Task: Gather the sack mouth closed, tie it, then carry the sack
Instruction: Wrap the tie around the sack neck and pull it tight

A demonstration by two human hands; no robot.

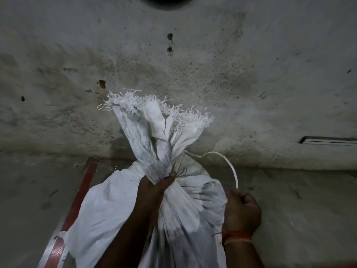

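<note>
A full white woven sack stands in front of me, near a wall. Its mouth is bunched into a neck, and the frayed top edge fans out above it. My left hand is clenched around the neck just below that fan. A thin white string comes out from behind the neck and loops right and down. My right hand is closed on its end, beside the sack's right shoulder. A red thread band circles the right wrist.
A stained, pitted grey wall rises right behind the sack. A red strip with pale edges runs along the grey floor at the left. A dark narrow slot sits low in the wall at the far right.
</note>
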